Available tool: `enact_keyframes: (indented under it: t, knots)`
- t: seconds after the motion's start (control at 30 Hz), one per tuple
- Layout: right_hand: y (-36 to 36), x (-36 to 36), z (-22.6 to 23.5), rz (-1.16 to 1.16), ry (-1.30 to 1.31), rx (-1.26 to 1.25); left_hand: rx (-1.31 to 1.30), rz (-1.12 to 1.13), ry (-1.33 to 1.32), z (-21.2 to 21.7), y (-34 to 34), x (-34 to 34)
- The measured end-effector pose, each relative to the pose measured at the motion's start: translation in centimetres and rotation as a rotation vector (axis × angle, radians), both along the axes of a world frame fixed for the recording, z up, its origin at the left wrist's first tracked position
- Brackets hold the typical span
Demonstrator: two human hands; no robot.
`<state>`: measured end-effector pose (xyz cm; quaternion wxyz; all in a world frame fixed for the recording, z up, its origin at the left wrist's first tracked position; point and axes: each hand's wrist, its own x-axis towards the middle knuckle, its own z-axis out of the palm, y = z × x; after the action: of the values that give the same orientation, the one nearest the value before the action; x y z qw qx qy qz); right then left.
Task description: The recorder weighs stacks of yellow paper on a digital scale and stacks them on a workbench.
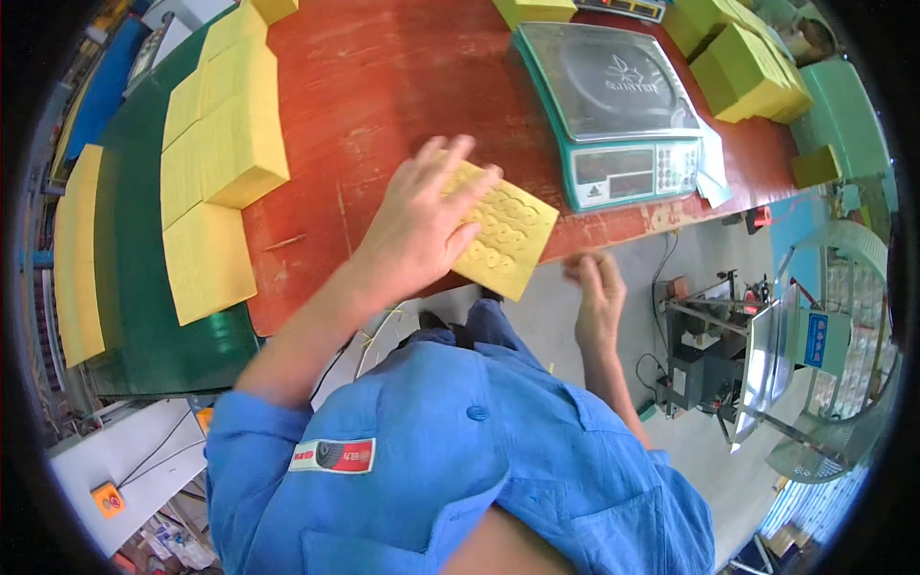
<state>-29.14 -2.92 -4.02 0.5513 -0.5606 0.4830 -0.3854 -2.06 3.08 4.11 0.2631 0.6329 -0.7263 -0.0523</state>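
Note:
A square yellow paper pad (503, 235) with rows of curved cut marks lies at the red table's near edge, one corner jutting past it. My left hand (419, 216) rests over the pad's left part, fingers spread and slightly blurred, thumb across its top. Apart from the pad, to its right, my right hand (599, 292) hangs just off the table edge. Its fingers are curled together and the tips are smeared, so anything between them cannot be made out. Beyond the pad, on the right, stands a teal weighing scale (628, 105) with a dark plate.
Yellow paper stacks (216, 163) line the left of the red table (383, 72), beside a dark green surface (144, 240) with another yellow row (81, 254). More yellow stacks (747, 72) stand far right. A machine with a metal frame (714, 364) and round guard (862, 383) stands right.

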Motion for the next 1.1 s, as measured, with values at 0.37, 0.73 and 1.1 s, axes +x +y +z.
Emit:
enact_keyframes:
  t: [0.37, 0.73, 1.1]
  knots:
    - [-3.5, -0.6, -2.9, 0.627, -0.596, 1.185, 0.106, 0.564, 0.038, -3.2, 2.0, -5.6]
    - [-14.1, 0.2, 5.1, 1.030, -0.488, 0.512, -0.250, 0.641, 0.180, -1.5, -3.8, -12.3]
    - [-31.7, -0.8, 14.7, 0.486, -0.159, -0.707, -0.038, 0.019, 1.654, 1.7, -22.4, -9.8]
